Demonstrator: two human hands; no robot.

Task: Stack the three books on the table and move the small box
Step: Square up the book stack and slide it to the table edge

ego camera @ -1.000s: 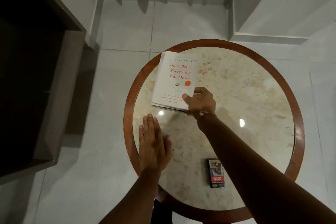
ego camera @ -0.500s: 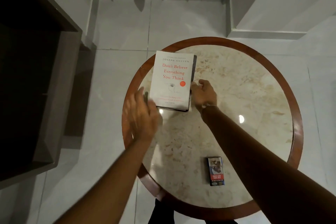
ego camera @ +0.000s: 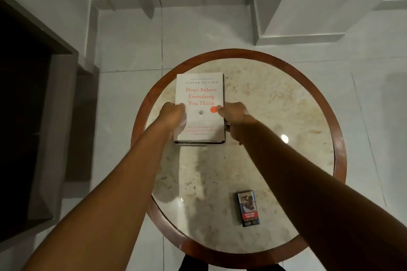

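On the round marble table [ego camera: 275,103], toward its far left: a stack of books [ego camera: 200,94], white cover on top. Left hand [ego camera: 172,114] curled against the stack's left edge, right hand [ego camera: 233,114] curled against its right, thumbs over the top cover. Near the front rim, well apart: small box [ego camera: 248,208], lying flat, untouched.

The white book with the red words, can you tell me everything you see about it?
The white book lies flat, cover up, on top of a stack whose darker edges peek out below and right. Red letters read "Don't Believe Everything You Think", with a grey author line above and a small orange dot. It sits on the far left part of the round table. The left hand and right hand hold its sides.
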